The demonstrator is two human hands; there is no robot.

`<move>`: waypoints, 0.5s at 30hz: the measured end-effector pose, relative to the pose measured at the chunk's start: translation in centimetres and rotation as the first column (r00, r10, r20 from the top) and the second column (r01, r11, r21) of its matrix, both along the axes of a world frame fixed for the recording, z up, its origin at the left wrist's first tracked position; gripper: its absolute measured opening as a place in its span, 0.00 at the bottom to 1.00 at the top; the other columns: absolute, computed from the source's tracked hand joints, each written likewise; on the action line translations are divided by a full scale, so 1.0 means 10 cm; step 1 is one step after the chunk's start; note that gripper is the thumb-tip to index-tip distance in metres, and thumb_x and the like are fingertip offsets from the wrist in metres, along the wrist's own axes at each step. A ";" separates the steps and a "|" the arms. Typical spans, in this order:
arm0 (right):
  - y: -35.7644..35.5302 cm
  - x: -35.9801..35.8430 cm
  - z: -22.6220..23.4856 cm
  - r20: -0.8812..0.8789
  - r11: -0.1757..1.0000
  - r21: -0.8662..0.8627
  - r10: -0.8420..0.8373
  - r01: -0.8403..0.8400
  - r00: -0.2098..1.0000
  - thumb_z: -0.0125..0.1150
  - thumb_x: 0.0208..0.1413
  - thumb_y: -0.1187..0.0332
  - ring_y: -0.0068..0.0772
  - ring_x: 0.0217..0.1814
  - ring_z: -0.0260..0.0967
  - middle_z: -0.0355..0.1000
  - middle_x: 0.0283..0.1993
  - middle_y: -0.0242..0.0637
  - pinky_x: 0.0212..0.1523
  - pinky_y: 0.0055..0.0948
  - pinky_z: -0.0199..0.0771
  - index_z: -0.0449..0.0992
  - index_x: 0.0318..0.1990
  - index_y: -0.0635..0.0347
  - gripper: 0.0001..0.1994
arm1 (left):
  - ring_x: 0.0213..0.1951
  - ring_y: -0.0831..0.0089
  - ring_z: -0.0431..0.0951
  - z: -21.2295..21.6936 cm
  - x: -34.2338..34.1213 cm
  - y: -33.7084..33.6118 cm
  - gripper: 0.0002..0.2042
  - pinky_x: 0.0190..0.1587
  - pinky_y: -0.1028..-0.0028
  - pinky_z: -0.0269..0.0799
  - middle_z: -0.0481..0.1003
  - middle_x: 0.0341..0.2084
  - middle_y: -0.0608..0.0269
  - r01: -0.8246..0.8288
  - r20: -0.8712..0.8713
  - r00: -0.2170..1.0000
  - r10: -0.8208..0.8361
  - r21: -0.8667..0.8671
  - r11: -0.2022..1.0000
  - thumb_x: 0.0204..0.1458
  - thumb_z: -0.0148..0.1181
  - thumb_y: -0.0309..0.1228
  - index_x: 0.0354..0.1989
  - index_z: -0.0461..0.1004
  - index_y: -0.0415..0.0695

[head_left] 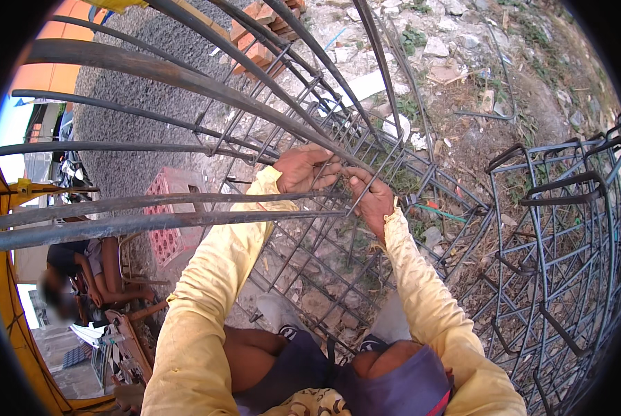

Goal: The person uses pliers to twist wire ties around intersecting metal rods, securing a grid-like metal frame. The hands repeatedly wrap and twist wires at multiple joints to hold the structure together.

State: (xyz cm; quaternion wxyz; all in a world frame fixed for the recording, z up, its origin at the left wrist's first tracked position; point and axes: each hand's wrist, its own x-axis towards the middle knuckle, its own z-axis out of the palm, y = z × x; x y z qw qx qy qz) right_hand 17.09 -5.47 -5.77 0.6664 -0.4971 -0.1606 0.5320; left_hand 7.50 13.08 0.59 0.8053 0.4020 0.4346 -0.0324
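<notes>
Both my hands work close together inside a cage of steel rebar (317,232), its long bars fanning out toward the left and top. My left hand (307,168) has its fingers curled and pressed together at a crossing of thin bars, under a thick bar (186,80). Just to the right, my right hand (371,201) is closed in a pinch, fingertips nearly touching the left hand's. Whatever lies between the fingers is too small or hidden to name. A thin green strip (441,213) shows among the bars right of my right hand.
Another rebar cage (546,243) with bent loops stands at the right. A pink plastic crate (175,222), a grey gravel heap (127,76) and stacked orange bricks (258,45) lie beyond the bars. At the left sits another person (92,270). Rubble covers the ground.
</notes>
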 end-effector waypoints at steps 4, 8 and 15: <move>0.16 -0.20 -0.12 0.222 0.943 0.064 -0.331 0.326 0.917 0.53 0.67 0.58 0.16 0.23 0.61 0.68 0.26 0.25 0.24 0.20 0.58 0.79 0.50 0.60 0.16 | 0.37 0.75 0.81 0.02 0.04 -0.01 0.08 0.40 0.69 0.81 0.78 0.38 0.65 0.026 0.001 1.000 -0.026 -0.022 0.999 0.63 0.53 0.30 0.47 0.72 0.43; 0.17 -0.19 -0.21 0.257 0.960 -0.022 -0.264 0.279 0.929 0.49 0.68 0.54 0.18 0.22 0.60 0.66 0.22 0.27 0.23 0.23 0.57 0.79 0.39 0.64 0.21 | 0.38 0.74 0.82 0.04 0.00 -0.01 0.08 0.40 0.70 0.81 0.78 0.38 0.65 0.033 0.014 0.999 -0.033 -0.039 0.999 0.63 0.53 0.31 0.48 0.72 0.44; 0.23 -0.02 -0.24 0.263 0.982 -0.127 -0.102 0.140 0.959 0.45 0.68 0.51 0.21 0.18 0.55 0.61 0.16 0.28 0.20 0.27 0.52 0.79 0.33 0.66 0.26 | 0.36 0.75 0.81 -0.06 -0.01 0.03 0.09 0.39 0.72 0.81 0.78 0.37 0.65 0.026 0.045 0.999 -0.022 -0.101 0.995 0.64 0.53 0.33 0.48 0.72 0.44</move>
